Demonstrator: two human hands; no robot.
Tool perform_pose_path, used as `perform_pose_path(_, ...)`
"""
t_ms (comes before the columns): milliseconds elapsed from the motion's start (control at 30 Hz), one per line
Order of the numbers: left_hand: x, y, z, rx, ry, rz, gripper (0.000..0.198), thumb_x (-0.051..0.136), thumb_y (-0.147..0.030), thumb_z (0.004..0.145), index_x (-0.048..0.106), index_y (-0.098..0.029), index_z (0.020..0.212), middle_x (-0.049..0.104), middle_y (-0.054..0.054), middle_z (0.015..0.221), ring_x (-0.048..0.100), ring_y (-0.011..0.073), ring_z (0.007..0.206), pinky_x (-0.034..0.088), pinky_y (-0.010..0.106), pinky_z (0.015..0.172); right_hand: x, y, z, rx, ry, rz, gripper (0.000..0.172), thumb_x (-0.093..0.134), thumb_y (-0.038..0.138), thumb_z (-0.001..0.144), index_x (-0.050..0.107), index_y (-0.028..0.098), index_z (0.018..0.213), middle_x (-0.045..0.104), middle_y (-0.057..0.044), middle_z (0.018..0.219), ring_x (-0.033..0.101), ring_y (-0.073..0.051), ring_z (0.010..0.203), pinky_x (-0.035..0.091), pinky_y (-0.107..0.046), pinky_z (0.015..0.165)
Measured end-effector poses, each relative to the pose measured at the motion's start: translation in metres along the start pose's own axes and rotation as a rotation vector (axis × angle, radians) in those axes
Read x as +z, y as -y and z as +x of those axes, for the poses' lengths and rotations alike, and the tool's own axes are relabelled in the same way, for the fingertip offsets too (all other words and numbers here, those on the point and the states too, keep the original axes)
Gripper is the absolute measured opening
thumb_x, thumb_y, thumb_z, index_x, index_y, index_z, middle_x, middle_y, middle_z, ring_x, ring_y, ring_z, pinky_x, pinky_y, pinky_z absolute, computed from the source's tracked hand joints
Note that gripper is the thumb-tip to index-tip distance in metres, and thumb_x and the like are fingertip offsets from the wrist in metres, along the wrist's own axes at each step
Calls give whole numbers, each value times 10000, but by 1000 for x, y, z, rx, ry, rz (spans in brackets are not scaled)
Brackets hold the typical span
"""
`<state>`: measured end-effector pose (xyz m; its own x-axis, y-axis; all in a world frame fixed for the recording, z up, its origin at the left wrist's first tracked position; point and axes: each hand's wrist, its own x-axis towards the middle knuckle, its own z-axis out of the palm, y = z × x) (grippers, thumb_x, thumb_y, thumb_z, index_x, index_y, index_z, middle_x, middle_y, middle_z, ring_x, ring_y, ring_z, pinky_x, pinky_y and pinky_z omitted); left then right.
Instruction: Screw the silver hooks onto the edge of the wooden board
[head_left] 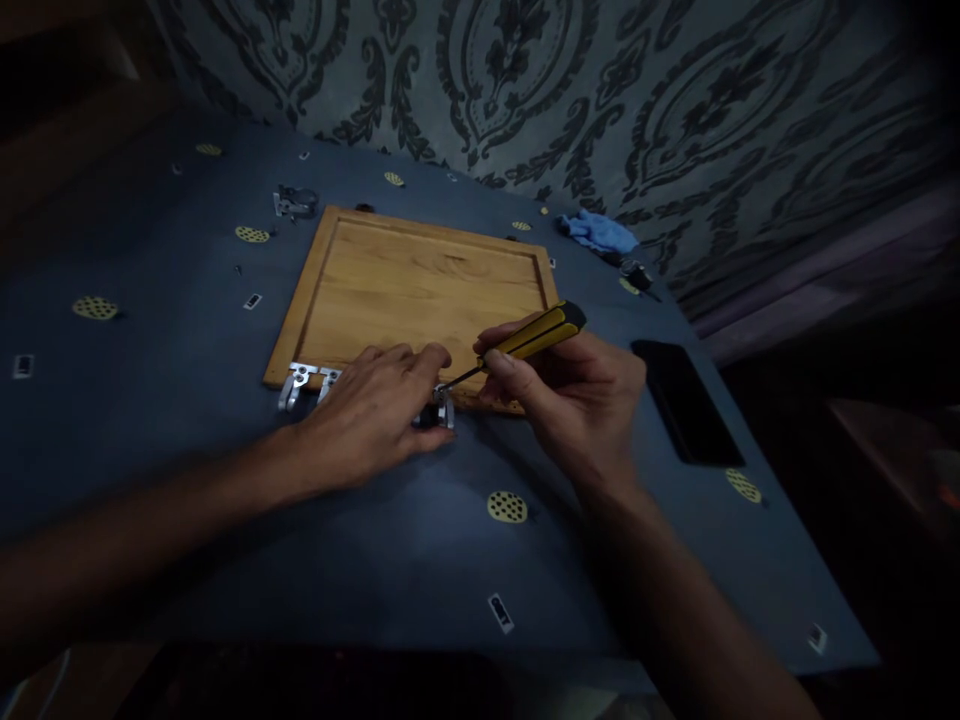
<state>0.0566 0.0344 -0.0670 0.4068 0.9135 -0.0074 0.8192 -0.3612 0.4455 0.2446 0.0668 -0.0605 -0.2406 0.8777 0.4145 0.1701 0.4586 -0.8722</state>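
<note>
A wooden panel with a raised frame lies flat on the blue table cover. Metal hinges sit along its near edge at the left. My left hand rests on this near edge, its thumb and fingers closed about another metal hinge, which they partly hide. In my right hand is a screwdriver with a yellow and black handle. The screwdriver is tilted, its shaft pointing down and left to that hinge. Whether the tip sits in a screw is too small to tell.
Right of my right hand lies a black phone. A blue cloth and a small dark object are at the back right. Loose metal hinges lie beyond the panel's left corner. A patterned wall borders the table's far side.
</note>
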Motion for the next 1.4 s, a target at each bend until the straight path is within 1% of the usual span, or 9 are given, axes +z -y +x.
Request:
perform_pose_path(233,-1,-1,0,6,-3,13,520,771,-327,888,498,-163,1299,688,111,1160,635,318,1135,485,459,991,7,-3,-3,-28,-135,-119,307,862,453,797,656,233,742,642,52,682,567,-103,511,501,-249,467)
perform_pose_path(367,-3,-3,0,-11,17,11,527,770,-339,892,499,-154,1305,687,129,1206,632,329,1153,486,473,987,8,-3,-5,-108,-149,-141,266,841,412,834,651,243,756,645,50,688,603,-118,537,522,-266,489)
perform_pose_path(467,-3,-3,0,-11,17,1,513,766,-344,899,503,-157,1297,685,131,1239,629,333,1180,483,478,992,8,0,-4,-197,-239,-90,203,780,426,894,681,263,824,682,40,767,626,-115,538,542,-270,489)
perform_pose_path(533,-3,-3,-1,-12,12,-6,515,773,-340,893,506,-157,1293,689,128,1236,630,333,1186,482,479,996,7,0,-3,-210,-281,-62,205,761,448,905,685,269,843,680,42,777,621,-106,521,547,-265,483)
perform_pose_path(667,-1,-1,0,-8,-4,-16,519,786,-338,881,513,-161,1285,693,123,1225,638,328,1182,486,474,998,7,-4,-2,-161,-206,-92,189,767,406,905,669,253,854,665,45,745,636,-114,540,540,-265,497)
perform_pose_path(767,-2,-2,0,-17,3,-16,508,787,-344,878,520,-160,1269,692,125,1223,639,336,1185,489,487,1003,6,-8,-4,-169,-150,-123,157,754,360,920,663,249,855,668,40,736,636,-123,581,546,-276,542)
perform_pose_path(1100,-1,-2,0,-10,-3,-5,504,790,-319,869,523,-153,1264,690,131,1243,641,334,1177,498,485,1001,9,-8,-5,-130,-105,-112,127,747,327,919,651,271,860,647,40,722,624,-130,595,542,-284,549)
perform_pose_path(1267,-1,-2,0,-8,-1,20,535,784,-343,878,511,-148,1294,687,134,1204,639,337,1156,497,482,986,8,-5,-5,-88,-93,-112,133,784,329,886,672,263,857,662,31,768,621,-130,622,550,-291,571)
perform_pose_path(1400,-3,-3,0,-10,11,17,500,782,-351,882,522,-144,1257,690,131,1209,643,333,1152,499,480,983,1,2,0,-47,9,-34,138,780,360,891,731,263,975,735,7,916,681,-139,711,582,-292,624)
